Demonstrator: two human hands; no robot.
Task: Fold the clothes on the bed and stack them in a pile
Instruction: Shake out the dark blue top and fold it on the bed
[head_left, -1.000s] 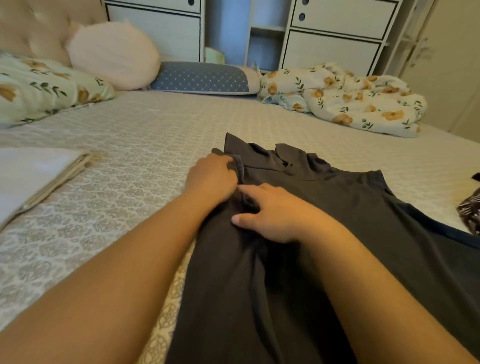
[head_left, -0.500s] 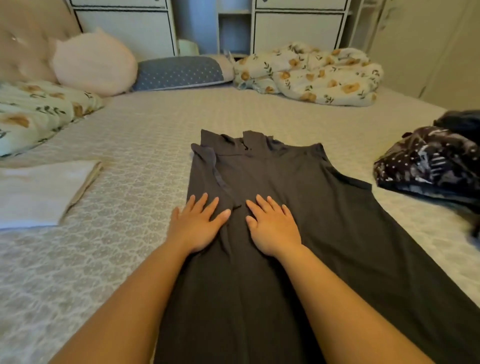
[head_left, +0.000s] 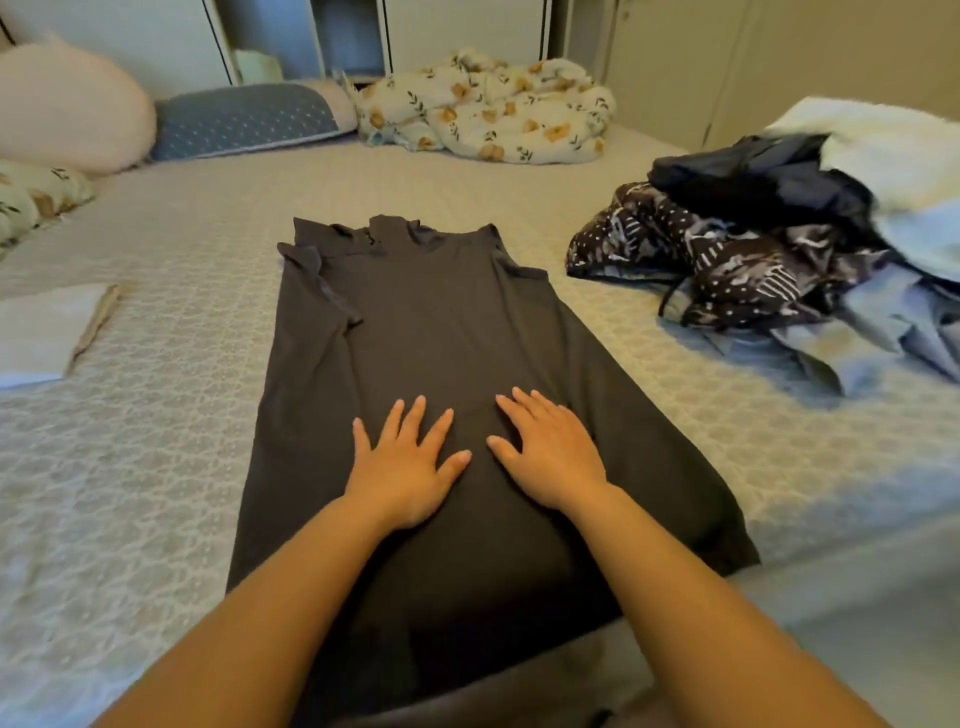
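Note:
A dark grey garment (head_left: 431, 332) lies spread lengthwise on the bed (head_left: 156, 415), collar end away from me, its left sleeve folded inward. My left hand (head_left: 408, 465) lies flat on its lower middle with fingers spread. My right hand (head_left: 548, 454) presses flat beside it, fingers straight. A folded pale cloth (head_left: 47, 332) lies at the left edge. At the right sits a heap of unfolded clothes (head_left: 753, 260): dark patterned, navy, light blue and white pieces.
Pillows line the head of the bed: a pink one (head_left: 67, 109), a blue dotted one (head_left: 249, 119), a floral one (head_left: 36, 197). A crumpled floral blanket (head_left: 488, 109) lies at the far side. White cabinets (head_left: 457, 31) stand behind. The bed's near edge runs under my arms.
Both hands have slid down the garment toward me, from the collar and sleeve to its lower middle, now flat. The view has shifted, showing more of the clothes heap at the right.

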